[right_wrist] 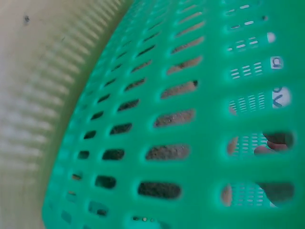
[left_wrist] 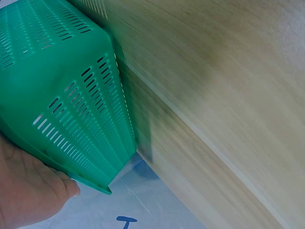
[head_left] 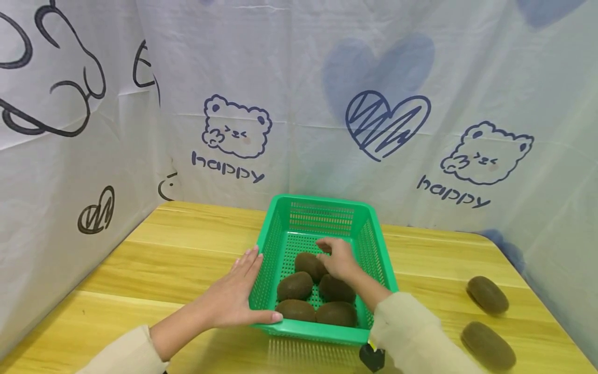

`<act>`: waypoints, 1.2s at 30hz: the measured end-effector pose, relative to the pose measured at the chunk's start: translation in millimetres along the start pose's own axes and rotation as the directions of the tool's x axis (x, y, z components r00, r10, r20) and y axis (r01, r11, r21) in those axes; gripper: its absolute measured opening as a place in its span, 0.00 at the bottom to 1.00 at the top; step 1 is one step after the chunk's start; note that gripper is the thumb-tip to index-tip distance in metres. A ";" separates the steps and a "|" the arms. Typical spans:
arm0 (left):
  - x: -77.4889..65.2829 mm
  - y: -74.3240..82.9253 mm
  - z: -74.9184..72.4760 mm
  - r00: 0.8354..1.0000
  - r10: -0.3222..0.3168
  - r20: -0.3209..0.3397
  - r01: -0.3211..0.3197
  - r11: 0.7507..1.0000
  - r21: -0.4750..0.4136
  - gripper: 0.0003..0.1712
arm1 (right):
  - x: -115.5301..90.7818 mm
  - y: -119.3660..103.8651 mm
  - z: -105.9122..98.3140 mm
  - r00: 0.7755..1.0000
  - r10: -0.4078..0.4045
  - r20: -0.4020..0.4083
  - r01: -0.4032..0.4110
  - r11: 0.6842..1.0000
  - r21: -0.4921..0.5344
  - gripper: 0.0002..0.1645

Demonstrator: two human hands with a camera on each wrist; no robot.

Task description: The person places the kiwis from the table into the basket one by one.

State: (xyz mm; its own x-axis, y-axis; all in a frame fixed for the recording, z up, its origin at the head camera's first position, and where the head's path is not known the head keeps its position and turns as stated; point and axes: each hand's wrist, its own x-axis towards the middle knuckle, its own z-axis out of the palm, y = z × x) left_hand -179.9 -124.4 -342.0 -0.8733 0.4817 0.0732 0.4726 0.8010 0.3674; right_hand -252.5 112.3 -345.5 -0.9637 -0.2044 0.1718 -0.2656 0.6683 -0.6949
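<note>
A green plastic basket (head_left: 322,333) with slotted walls stands on the table, several brown kiwifruits (head_left: 295,286) lying in its near and middle part. My left hand (head_left: 233,296) rests along its left rim with straight fingers, the thumb over the front rim. In the left wrist view the palm (left_wrist: 33,191) lies against the basket's rim. Inside the basket, my right hand (head_left: 340,258) bends loosely over the farthest kiwifruit (head_left: 308,266), its thumb overlapping the fruit's top. Through the slots in the right wrist view, dark fruit (right_wrist: 167,152) and fingertips (right_wrist: 276,146) show.
Two more kiwifruits lie on the wooden table (head_left: 201,236) at the right, one farther back (head_left: 487,295) and one nearer (head_left: 488,345). A printed white cloth (head_left: 308,156) hangs behind the table and along its sides. A dark heart-shaped piece (head_left: 372,357) shows by the right sleeve.
</note>
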 end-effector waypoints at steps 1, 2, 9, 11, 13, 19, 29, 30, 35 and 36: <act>-0.1 0.0 0.0 1.000 0.000 -0.001 0.000 1.000 0.001 0.68 | -0.5 0.1 -1.3 1.000 -0.012 -0.013 0.012 1.000 0.002 0.18; -0.3 0.1 0.1 1.000 0.000 -0.002 0.000 1.000 0.002 0.68 | -1.4 -0.4 -2.7 1.000 -0.010 -0.019 0.011 1.000 0.012 0.18; -1.0 0.1 0.5 1.000 -0.005 0.000 0.005 1.000 0.001 0.68 | -10.2 -3.8 -15.2 1.000 0.003 -0.026 -0.002 0.999 0.033 0.18; -1.0 -0.2 0.6 1.000 -0.007 0.000 0.007 1.000 0.000 0.68 | -13.0 -4.0 -18.9 1.000 -0.004 -0.029 0.005 0.999 0.041 0.19; -1.1 -0.7 0.8 1.000 -0.009 0.000 0.009 1.000 -0.001 0.68 | -15.2 -2.5 -21.8 0.999 -0.019 -0.030 0.021 0.999 0.049 0.19; -1.5 -1.6 1.0 1.000 -0.004 -0.012 0.004 1.000 -0.005 0.67 | -24.9 0.2 -31.7 0.999 -0.043 -0.022 0.045 0.996 0.078 0.20; -1.7 -1.7 1.3 1.000 -0.001 -0.015 0.001 1.000 -0.004 0.67 | -41.7 5.1 -43.9 0.998 -0.062 -0.024 0.064 0.995 0.077 0.21; -1.7 -1.7 1.3 1.000 -0.002 -0.014 0.001 1.000 -0.004 0.67 | -43.0 6.1 -45.0 0.997 -0.072 -0.027 0.074 0.994 0.075 0.21; -1.3 -2.0 1.4 1.000 -0.001 -0.012 0.001 1.000 -0.005 0.67 | -48.9 11.0 -50.1 0.995 -0.097 -0.036 0.099 0.994 0.050 0.21; -1.3 -2.1 1.4 1.000 0.000 -0.012 0.000 1.000 -0.005 0.67 | -50.2 11.7 -51.1 0.995 -0.095 -0.039 0.096 0.994 0.042 0.21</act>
State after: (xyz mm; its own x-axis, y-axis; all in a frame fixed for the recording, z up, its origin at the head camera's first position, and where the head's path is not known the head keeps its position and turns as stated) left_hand -179.6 -126.2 -344.2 -0.8747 0.4774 0.0841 0.4720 0.7994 0.3716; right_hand -208.6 166.9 -326.6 -0.9345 -0.2386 0.2641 -0.3559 0.6150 -0.7037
